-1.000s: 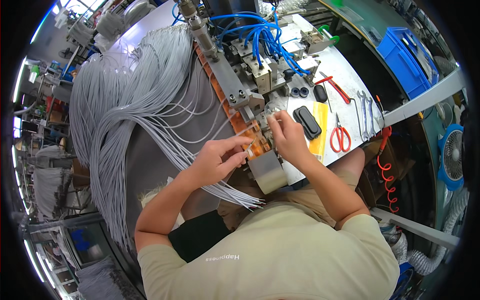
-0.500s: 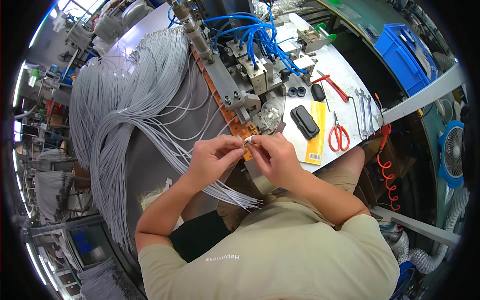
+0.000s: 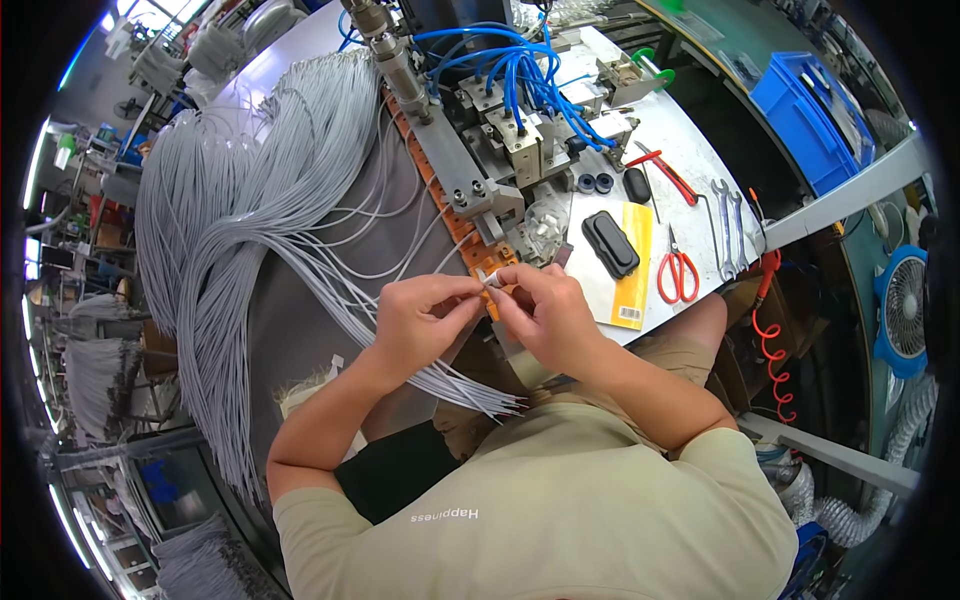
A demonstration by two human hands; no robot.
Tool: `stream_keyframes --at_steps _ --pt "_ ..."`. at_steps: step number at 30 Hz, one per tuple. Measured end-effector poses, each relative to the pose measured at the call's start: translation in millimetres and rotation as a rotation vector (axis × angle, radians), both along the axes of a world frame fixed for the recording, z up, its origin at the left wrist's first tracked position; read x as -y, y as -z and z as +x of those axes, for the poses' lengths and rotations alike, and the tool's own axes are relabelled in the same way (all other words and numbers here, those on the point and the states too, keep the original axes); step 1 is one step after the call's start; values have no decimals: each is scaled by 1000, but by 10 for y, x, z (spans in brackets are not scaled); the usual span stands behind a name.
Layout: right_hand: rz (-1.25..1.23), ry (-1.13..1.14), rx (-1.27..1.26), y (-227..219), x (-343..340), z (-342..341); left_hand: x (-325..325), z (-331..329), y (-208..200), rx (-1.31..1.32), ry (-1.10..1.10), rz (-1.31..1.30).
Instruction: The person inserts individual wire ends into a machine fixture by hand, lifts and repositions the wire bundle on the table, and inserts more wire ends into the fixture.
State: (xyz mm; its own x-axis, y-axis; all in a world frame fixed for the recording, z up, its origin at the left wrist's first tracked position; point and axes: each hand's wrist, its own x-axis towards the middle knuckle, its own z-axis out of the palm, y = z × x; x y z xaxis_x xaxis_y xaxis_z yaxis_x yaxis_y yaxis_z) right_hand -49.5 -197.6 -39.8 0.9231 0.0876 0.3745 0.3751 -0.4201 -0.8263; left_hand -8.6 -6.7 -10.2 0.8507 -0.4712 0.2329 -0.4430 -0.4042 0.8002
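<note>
My left hand [image 3: 424, 318] and my right hand [image 3: 548, 308] meet fingertip to fingertip over the near end of an orange fixture rail [image 3: 474, 258]. Right thumb and forefinger pinch a small white piece [image 3: 491, 279], which looks like a connector housing. The left thumb and forefinger are closed against it; what they hold is too small to make out. Left of the hands, a thick bundle of grey cables [image 3: 300, 262] spreads over the table, its stripped ends beneath my left forearm. Beyond the fingers stands a metal machine [image 3: 520, 150] with blue air tubes [image 3: 520, 68].
A clear dish of small white parts [image 3: 545, 222] sits by the machine. To the right lie a black case [image 3: 610, 245], a yellow packet [image 3: 632, 285], red-handled scissors [image 3: 678, 278], pliers [image 3: 672, 180] and wrenches [image 3: 724, 230]. A red coiled hose [image 3: 772, 345] hangs beside the table.
Both hands stay together at the rail's end, with only slight finger shifts. The white piece has tilted a little between the fingertips. The surroundings look the same.
</note>
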Motion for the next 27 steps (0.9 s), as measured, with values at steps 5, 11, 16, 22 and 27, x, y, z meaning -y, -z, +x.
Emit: stream_keyframes --at_steps 5,11,16,22,27 --pt "1 -25 -48 -17 27 -4 27 -18 18 78 -23 11" --pt "110 -69 -189 -55 38 0 39 -34 -43 300 3 92" --pt "409 -95 -537 -157 0 64 63 -33 -124 714 22 262" --pt "20 -149 -34 11 114 135 -14 14 -46 376 71 124" --pt "52 -221 39 4 241 142 -68 46 -30 -572 110 -194"
